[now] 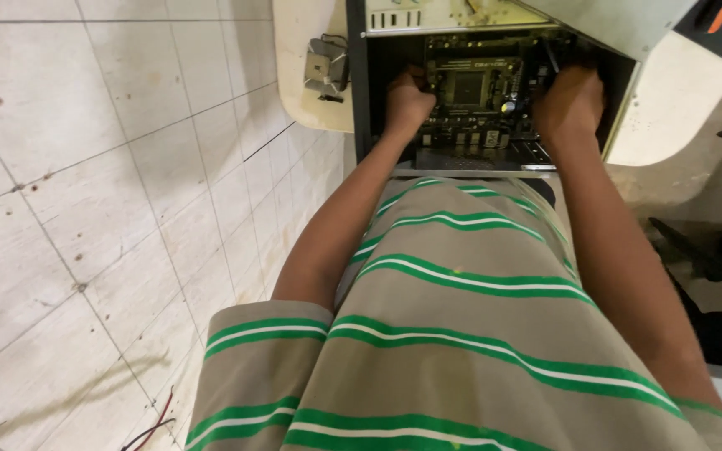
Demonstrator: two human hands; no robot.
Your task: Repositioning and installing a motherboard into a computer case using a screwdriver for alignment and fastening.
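Here both hands grip motherboard point(471, 100) inside case point(359, 100)

No packages, signs or screens anywhere in view. Only faint pale printed lettering on the dark motherboard point(470, 92) inside the open computer case point(359, 100), between both hands, too small and blurred to make out.

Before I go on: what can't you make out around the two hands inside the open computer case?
Head view only:
- Left hand: fingers curl away at the motherboard edge; grip unclear.
- Right hand: fingers hidden behind its own back; anything held can't be told.
- Computer case: top cut off by the frame edge, near end hidden by the striped shirt.
- Board parts: too small and dark.
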